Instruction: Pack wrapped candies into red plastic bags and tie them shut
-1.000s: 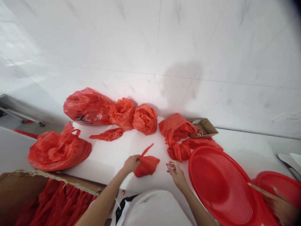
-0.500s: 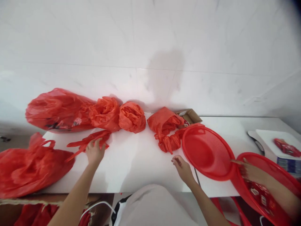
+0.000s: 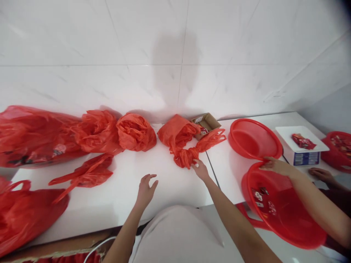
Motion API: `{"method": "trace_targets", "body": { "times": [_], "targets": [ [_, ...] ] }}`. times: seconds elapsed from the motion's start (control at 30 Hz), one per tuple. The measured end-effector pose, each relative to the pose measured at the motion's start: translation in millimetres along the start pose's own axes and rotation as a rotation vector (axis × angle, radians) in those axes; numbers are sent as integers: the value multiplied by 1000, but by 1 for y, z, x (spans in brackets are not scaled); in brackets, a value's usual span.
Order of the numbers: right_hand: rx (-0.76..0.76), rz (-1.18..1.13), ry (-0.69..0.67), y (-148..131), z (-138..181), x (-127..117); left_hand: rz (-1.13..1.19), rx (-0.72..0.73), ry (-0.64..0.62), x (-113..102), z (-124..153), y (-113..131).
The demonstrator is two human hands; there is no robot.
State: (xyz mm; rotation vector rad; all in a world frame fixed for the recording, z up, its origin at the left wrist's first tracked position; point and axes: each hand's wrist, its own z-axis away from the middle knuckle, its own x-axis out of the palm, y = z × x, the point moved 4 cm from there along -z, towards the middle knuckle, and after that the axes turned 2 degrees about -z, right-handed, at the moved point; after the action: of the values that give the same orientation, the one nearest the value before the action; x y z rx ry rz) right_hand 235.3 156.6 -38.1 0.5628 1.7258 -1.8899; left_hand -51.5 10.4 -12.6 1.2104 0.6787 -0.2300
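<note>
My left hand (image 3: 146, 189) hovers over the white table with its fingers apart and nothing in it. My right hand (image 3: 200, 170) is at the front edge of a bunched red plastic bag (image 3: 185, 157), its fingertips closed on the thin film. Just behind that bunch sits a fuller red plastic bag (image 3: 175, 131) with a crumpled top. To the left of my left hand, a flattened red plastic bag (image 3: 91, 173) lies with its handles spread out.
Several filled red bags (image 3: 135, 133) line the wall. Beside the bunch stands a small cardboard box (image 3: 207, 122). On the right are a red basin (image 3: 255, 126), a scale (image 3: 300, 131) with red packets, and a tilted red basket (image 3: 287, 197) gripped by another person's hand (image 3: 276, 166).
My left hand has left the flattened bag and moved right. My right hand has reached the bunched bag. The red basin now stands apart from the bags, and the view has turned right.
</note>
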Motion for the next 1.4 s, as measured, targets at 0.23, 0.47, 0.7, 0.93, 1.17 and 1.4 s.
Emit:
{"method": "trace_targets", "body": {
  "times": [0.23, 0.47, 0.7, 0.93, 1.17, 1.4],
  "targets": [
    [-206, -272, 26, -78, 31, -18, 212, -175, -90, -12, 2, 21],
    [-362, -531, -498, -157, 123, 4, 533, -36, -268, 21, 9, 64],
    [-370, -474, -390, -148, 117, -11, 509, -27, -238, 22, 5, 57],
    [-164, 124, -249, -50, 75, 11, 716, -356, -27, -10, 13, 30],
    [-102, 448, -372, 5, 93, 65, 775, -432, -1, -11, 4, 34],
    [41, 461, -130, 7, 70, 40, 827, -409, -18, -8, -11, 55]
  ]
}}
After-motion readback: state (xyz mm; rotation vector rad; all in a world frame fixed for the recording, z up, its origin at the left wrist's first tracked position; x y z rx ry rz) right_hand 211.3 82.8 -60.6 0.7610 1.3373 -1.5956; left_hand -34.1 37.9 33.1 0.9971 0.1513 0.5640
